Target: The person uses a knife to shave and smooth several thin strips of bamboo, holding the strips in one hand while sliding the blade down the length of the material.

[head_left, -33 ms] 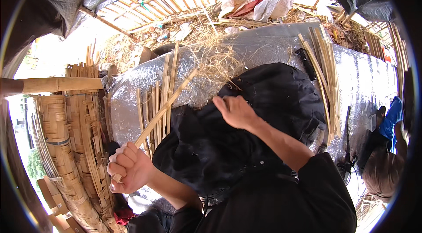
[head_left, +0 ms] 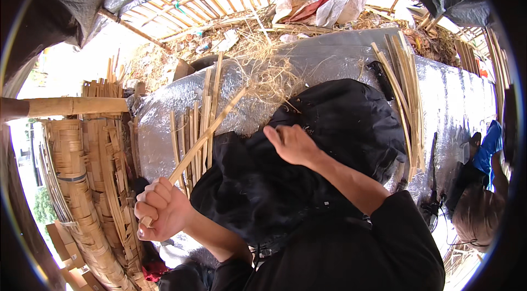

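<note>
My left hand [head_left: 163, 210] is closed around a long, flat bamboo strip [head_left: 204, 136]. A short end of it shows below the fist, and the long part slants up and away to the right. Over the black cloth [head_left: 258, 181] on my lap is my right hand [head_left: 293, 144], its thumb stretched toward the strip but apart from it. The other right fingers curl under, and whatever they hold, if anything, is hidden. Beyond the strip's far end lies a tangle of thin bamboo shavings [head_left: 274, 80].
Several bamboo strips [head_left: 189, 126] lie on the silvery mat [head_left: 156, 126] at left, with another bundle [head_left: 409, 93] at right beside a black-handled object [head_left: 381, 78]. Woven bamboo rolls [head_left: 71, 165] stand far left. A person [head_left: 478, 214] is at the right edge.
My right hand has shifted slightly toward me and to the left. The left hand and the bamboo strip stay in place.
</note>
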`<control>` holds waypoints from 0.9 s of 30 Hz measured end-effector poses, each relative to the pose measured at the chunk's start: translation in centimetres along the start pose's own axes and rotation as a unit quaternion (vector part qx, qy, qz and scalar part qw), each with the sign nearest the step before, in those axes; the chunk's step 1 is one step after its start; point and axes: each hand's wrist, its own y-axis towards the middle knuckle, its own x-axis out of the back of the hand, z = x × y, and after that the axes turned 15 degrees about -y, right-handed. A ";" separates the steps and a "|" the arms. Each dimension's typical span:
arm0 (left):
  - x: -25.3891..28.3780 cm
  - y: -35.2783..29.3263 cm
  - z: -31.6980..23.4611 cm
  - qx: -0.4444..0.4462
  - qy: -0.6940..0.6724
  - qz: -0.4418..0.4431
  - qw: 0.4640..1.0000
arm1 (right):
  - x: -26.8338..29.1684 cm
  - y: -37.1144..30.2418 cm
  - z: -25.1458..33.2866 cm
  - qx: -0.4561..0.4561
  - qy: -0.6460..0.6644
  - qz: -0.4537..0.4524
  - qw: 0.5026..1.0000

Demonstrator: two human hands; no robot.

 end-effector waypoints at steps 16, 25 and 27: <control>2.0 1.5 -11.9 -0.049 -0.125 -0.004 0.991 | -1.9 1.8 -3.4 -0.089 -0.117 0.082 0.986; 6.3 -3.0 -3.4 -0.045 -0.294 -0.174 0.939 | 8.5 1.6 6.1 -0.002 0.582 -0.043 0.812; 6.8 -4.3 -0.8 0.015 -0.200 -0.110 0.974 | 10.4 3.6 6.3 0.023 0.580 -0.111 0.807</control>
